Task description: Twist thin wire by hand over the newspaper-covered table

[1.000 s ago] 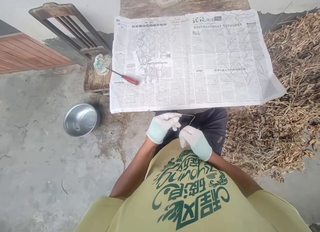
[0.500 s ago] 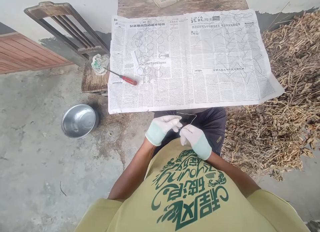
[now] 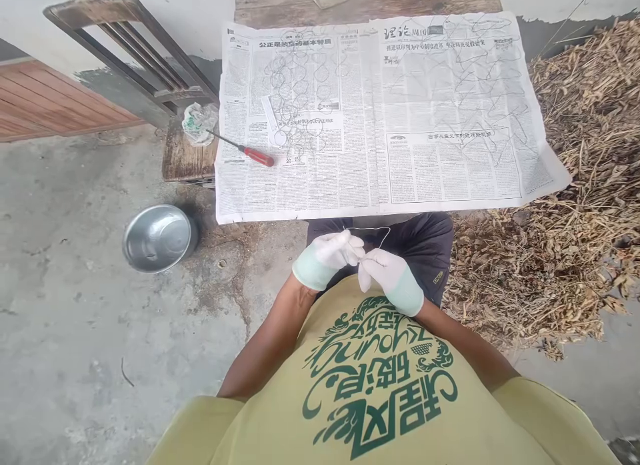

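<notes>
Both my hands wear white gloves and meet just below the table's near edge, over my lap. My left hand (image 3: 327, 257) and my right hand (image 3: 387, 275) are closed in pinches on a thin bent wire (image 3: 383, 239) that loops up between them. On the newspaper (image 3: 435, 171) covering the table lie a mesh of linked wire loops (image 3: 300, 95) at the left and several loose bent wires (image 3: 480, 71) at the right.
A red-handled screwdriver (image 3: 250, 153) lies at the newspaper's left edge beside a crumpled rag (image 3: 199, 122). A metal bowl (image 3: 159, 237) sits on the concrete floor at the left. A wooden chair (image 3: 135, 51) leans behind it. Dry straw (image 3: 570, 238) is heaped at the right.
My hands have drawn slightly closer together on the wire, and the wire loop between them looks smaller. The view has shifted a little.
</notes>
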### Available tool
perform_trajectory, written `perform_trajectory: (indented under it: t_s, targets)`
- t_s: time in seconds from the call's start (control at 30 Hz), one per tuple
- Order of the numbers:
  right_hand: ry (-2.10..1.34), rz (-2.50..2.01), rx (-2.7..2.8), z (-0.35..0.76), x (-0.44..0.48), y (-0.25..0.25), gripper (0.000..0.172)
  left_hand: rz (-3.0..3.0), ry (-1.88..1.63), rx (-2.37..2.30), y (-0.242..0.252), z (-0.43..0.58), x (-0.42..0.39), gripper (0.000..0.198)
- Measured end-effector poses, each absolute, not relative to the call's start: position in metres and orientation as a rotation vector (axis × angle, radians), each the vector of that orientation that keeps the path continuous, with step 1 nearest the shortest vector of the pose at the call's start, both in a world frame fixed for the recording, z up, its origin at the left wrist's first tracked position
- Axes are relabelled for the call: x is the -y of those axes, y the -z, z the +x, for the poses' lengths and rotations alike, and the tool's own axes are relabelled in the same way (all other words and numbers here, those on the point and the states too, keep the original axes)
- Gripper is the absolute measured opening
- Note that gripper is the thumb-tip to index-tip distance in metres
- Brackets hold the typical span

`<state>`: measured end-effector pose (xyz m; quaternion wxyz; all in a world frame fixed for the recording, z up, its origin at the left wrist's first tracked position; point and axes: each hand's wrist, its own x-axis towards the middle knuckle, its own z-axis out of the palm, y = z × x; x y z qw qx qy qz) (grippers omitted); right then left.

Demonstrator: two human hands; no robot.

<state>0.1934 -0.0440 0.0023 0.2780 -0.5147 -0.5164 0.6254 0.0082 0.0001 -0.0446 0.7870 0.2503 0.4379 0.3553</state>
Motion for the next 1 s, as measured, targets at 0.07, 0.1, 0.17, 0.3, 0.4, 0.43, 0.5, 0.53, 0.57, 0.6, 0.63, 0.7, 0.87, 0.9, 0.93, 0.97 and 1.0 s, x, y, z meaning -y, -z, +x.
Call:
perform_trajectory:
  t_s: [0.07,0.1,0.17,0.3,0.4,0.43,0.5,0.53,0.57,0.6,0.63,0.7,0.87,0.9,0.93,0.97,1.0]
  targets:
    - [-1.692,-1.349,1.397,0.194,0.045,-0.001,0.032,0.504,-0.715,-0.941,0.045,0.008,-0.001,0.042]
    - [-1.701,-1.333,1.396,0.194,0.045,-0.001,0.032,0.49,-0.701,-0.938,0.044,0.008,-0.001,0.04]
    - [-1.718,-1.32,1.384,0.193,0.045,-0.002,0.032,0.483,-0.693,-0.939,0.042,0.008,-0.002,0.038]
    - [-1.729,-1.371,1.308,0.191,0.042,-0.007,0.029,0.649,-0.755,-1.068,0.032,0.013,-0.002,0.039]
    - [-1.733,-1.39,1.228,0.19,0.04,-0.007,0.029,0.926,-0.788,-1.285,0.018,0.018,-0.001,0.035]
    - [-1.739,-1.391,1.207,0.19,0.039,-0.006,0.029,1.008,-0.764,-1.321,0.013,0.019,0.0,0.034]
    - [-1.751,-1.397,1.182,0.19,0.038,-0.004,0.029,1.125,-0.694,-1.328,0.004,0.018,0.002,0.035]
    - [-1.756,-1.401,1.178,0.19,0.038,-0.003,0.029,1.161,-0.662,-1.312,0.001,0.017,0.002,0.036]
    - [-1.759,-1.404,1.176,0.19,0.038,-0.003,0.029,1.187,-0.632,-1.295,-0.002,0.016,0.003,0.037]
    - [-1.76,-1.408,1.175,0.19,0.038,-0.002,0.029,1.208,-0.607,-1.28,-0.004,0.014,0.004,0.038]
    - [-1.759,-1.41,1.173,0.19,0.038,-0.002,0.028,1.225,-0.593,-1.264,-0.004,0.012,0.004,0.04]
    - [-1.757,-1.404,1.162,0.19,0.039,-0.001,0.027,1.253,-0.6,-1.227,-0.004,0.008,0.005,0.044]
    - [-1.758,-1.385,1.13,0.19,0.037,-0.002,0.023,1.199,-0.722,-1.214,0.004,0.003,0.006,0.05]
    - [-1.758,-1.383,1.126,0.189,0.037,-0.003,0.022,1.165,-0.73,-1.233,0.005,0.004,0.006,0.048]
    - [-1.757,-1.383,1.123,0.189,0.036,-0.003,0.021,1.127,-0.734,-1.256,0.007,0.006,0.006,0.045]
    - [-1.759,-1.382,1.123,0.189,0.036,-0.003,0.021,1.09,-0.738,-1.28,0.008,0.008,0.006,0.041]
    - [-1.762,-1.384,1.123,0.188,0.037,-0.003,0.021,1.056,-0.746,-1.304,0.009,0.01,0.006,0.037]
